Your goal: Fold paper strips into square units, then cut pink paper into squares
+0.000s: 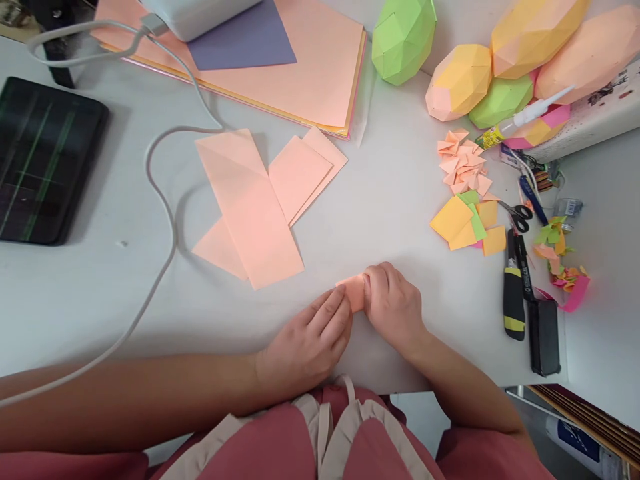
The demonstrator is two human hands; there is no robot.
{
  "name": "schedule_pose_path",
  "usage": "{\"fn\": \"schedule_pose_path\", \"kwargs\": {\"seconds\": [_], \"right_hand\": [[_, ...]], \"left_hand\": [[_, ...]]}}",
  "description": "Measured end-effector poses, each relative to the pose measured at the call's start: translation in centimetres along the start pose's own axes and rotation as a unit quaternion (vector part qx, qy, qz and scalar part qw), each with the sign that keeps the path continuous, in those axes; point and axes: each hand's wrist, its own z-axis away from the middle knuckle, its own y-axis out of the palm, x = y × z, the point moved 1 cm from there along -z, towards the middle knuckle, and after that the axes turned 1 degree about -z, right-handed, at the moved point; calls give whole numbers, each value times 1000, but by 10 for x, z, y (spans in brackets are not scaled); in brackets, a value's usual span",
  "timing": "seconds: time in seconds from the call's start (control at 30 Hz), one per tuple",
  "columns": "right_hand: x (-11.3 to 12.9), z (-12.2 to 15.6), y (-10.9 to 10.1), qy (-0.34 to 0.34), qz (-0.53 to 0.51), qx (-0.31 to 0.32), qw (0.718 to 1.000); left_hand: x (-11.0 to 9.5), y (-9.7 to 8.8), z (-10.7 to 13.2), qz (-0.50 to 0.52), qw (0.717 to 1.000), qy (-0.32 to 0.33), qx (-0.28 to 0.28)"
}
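A small folded piece of peach paper (355, 292) lies between my two hands near the table's front edge. My left hand (313, 337) presses its left end with fingers held together. Its right end is gripped by my right hand (394, 303), whose fingers are curled and partly hide it. Up and to the left, larger peach paper sheets (250, 207) lie overlapped on the table. To the right sit a pile of small folded peach pieces (463, 163) and several yellow and green paper squares (455, 223).
Several faceted paper shapes (405, 40) stand at the back right. Scissors (520, 215), a utility knife (513, 300) and a black box (544, 337) line the right side. A white cable (173, 233) crosses the left, near a dark-screened device (47, 160). Stacked coloured paper (315, 80) lies behind.
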Motion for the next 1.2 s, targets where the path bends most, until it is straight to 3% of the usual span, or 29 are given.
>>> {"fn": "schedule_pose_path", "kwargs": {"seconds": [0.37, 0.53, 0.83, 1.2], "right_hand": [[-2, 3, -3, 38, -59, -21, 997], [-5, 8, -10, 70, -110, -34, 991], [-4, 9, -12, 40, -125, -52, 990], [-5, 12, -13, 55, -153, -38, 986]], "left_hand": [[14, -7, -17, 16, 989, 107, 105], [15, -6, -17, 19, 990, 108, 86], [14, -4, -14, 21, 993, 97, 71], [13, -3, -13, 36, 994, 65, 77]]}}
